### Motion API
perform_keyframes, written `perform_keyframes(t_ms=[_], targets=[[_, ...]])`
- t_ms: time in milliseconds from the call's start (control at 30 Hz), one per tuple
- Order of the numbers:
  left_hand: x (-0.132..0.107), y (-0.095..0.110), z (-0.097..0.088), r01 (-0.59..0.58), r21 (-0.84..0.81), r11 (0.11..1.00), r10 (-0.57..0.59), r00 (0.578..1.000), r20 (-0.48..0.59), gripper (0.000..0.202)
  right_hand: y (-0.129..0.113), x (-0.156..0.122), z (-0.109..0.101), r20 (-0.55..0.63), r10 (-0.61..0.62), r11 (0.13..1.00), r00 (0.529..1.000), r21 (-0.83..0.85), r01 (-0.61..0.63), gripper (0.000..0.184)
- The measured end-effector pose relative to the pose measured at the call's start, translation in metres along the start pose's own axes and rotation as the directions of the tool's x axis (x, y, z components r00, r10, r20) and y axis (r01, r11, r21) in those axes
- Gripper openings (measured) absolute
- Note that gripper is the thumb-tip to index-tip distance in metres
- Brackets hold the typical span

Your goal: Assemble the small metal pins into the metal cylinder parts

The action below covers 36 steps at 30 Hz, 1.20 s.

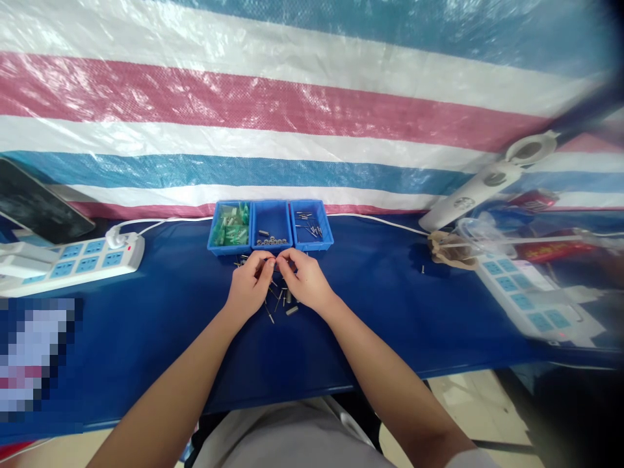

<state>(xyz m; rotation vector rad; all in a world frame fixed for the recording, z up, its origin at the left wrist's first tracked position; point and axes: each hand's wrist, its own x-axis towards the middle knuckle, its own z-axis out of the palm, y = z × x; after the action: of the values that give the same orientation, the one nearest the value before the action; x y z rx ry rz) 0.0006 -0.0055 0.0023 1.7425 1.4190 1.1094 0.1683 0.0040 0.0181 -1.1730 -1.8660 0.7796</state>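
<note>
My left hand [252, 284] and my right hand [305, 279] meet fingertip to fingertip just in front of the blue bins. Both are closed in a pinch; whatever lies between the fingertips is too small and hidden to name. Below and between them, loose metal rivets [270, 314] and a short metal cylinder [291, 311] are scattered on the blue table [385, 305]. Past my fingers stands the middle blue bin [271, 214], with several metal cylinders [272, 241] along its near side. The right blue bin [311, 244] has thin rivets in it; the left blue bin [229, 249] holds green-and-clear pieces.
A white power strip [131, 255] with plugs is at left, near a dark-screened device [41, 201]. On the right are a white cylindrical device [470, 195], another power strip [526, 292], plastic wrapping and a lone rivet [423, 269]. A striped sheet [292, 110] hangs behind.
</note>
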Motion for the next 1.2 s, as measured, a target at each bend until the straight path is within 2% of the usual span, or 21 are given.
perform_keyframes(t_ms=[267, 533, 900, 1200], targets=[[0.0006, 0.0020, -0.0016, -0.002, 0.059, 0.998, 0.003, 1.000, -0.019, 0.025, 0.0015, 0.0003, 0.0040, -0.052, -0.011, 0.997, 0.999, 0.071, 0.015, 0.012], [0.0005, -0.0005, 0.0003, 0.004, 0.059, 0.998, -0.003, 1.000, -0.020, 0.026, 0.0024, 0.0007, 0.0036, -0.050, -0.044, 0.998, 0.998, 0.047, 0.046, 0.009], [0.0005, 0.0019, -0.0004, 0.007, 0.036, 0.999, -0.007, 1.000, -0.016, 0.023, 0.0008, 0.0003, 0.0009, -0.028, -0.040, 0.999, 0.999, 0.014, 0.040, 0.015], [0.0007, 0.0008, -0.0009, -0.024, 0.110, 0.994, 0.026, 0.999, -0.023, 0.028, -0.0002, 0.0007, 0.0019, -0.029, -0.035, 0.999, 0.999, 0.022, 0.036, 0.014]])
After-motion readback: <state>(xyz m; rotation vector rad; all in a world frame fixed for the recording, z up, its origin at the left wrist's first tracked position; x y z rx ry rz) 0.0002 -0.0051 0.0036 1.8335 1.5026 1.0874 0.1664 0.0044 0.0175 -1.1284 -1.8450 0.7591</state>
